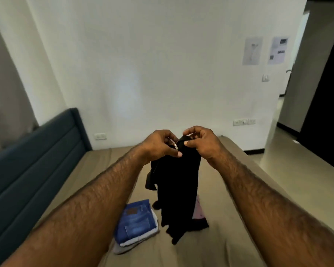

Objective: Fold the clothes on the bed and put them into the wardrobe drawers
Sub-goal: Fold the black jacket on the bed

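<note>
A black garment (pixel 178 189) with a metal zip hangs from both my hands above the bed (pixel 210 251). My left hand (pixel 158 146) pinches its top edge by the zip pull. My right hand (pixel 202 143) grips the other side of the top edge. The garment's lower end touches the bed. Folded blue jeans (pixel 136 221) lie on a stack of folded white and grey clothes (pixel 127 246) at the garment's left. A pink cloth (pixel 198 211) shows partly behind the black garment.
A dark blue padded headboard (pixel 37 160) runs along the bed's left side. The white wall (pixel 152 64) stands beyond the bed, with sockets and papers on it. An open doorway (pixel 289 112) and floor are at the right.
</note>
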{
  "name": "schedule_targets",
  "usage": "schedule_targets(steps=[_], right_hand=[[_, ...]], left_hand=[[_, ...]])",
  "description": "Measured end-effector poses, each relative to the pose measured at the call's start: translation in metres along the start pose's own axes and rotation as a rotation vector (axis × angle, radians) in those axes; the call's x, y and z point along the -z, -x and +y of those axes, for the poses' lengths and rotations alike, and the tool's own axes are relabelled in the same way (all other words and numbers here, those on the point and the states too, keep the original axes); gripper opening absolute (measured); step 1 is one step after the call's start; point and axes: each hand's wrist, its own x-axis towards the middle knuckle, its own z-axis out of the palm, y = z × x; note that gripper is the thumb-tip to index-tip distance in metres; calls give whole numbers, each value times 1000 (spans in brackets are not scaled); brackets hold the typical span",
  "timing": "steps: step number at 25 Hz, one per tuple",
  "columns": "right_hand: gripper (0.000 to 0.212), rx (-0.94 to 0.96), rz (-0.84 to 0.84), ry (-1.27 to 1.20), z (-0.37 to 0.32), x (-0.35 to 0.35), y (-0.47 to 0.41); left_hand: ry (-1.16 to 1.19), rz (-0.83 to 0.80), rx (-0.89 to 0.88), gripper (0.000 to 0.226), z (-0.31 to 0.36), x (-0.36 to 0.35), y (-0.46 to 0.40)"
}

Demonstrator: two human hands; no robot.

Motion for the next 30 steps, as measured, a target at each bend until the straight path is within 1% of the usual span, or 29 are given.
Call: schedule_targets(steps=[1,2,3,6,7,9,12,14,16,18,19,20,22,23,24,26,27,30], right_hand=[[28,22,-23,-5,-24,-6,3],[27,16,-22,3,-29,-7,3],[25,36,-39,10,-47,-9,3],[19,91,-30,43,-85,-10,7],[15,116,4,59,-92,-11,5],[5,185,14,181,-110,-14,9],[23,326,20,314,-123,-23,17],[22,377,54,314,-133,-16,25],[15,370,48,292,-134,-10,21],[14,356,-56,207,-134,-7,21],[18,339,-103,163,-134,-7,24],[21,329,-121,167,-134,-11,27],[19,352,-74,246,-134,-16,32],[18,354,-39,262,-135,-17,34],[17,350,-15,263,-136,-16,36],[17,364,8,282,-142,-11,36],[17,384,8,309,-148,-9,38],[19,403,10,398,-162,-3,38]], left_hand=[[-11,76,-26,28,14,18,16],[-7,136,-26,17,21,23,21],[5,208,-23,11,35,37,30],[32,385,-8,13,68,64,53],[57,428,-3,14,77,69,56],[75,531,-10,15,96,74,70],[95,589,30,12,117,70,77],[115,609,43,15,134,62,84],[153,619,69,17,144,58,92],[216,613,93,17,146,57,98],[240,602,95,16,148,57,101],[262,583,89,15,147,56,104],[276,568,55,12,148,55,106],[256,589,37,12,146,54,106],[183,641,24,13,145,55,105],[-23,762,49,18,138,61,99],[-73,809,80,21,133,64,99],[-59,840,157,31,123,70,97]])
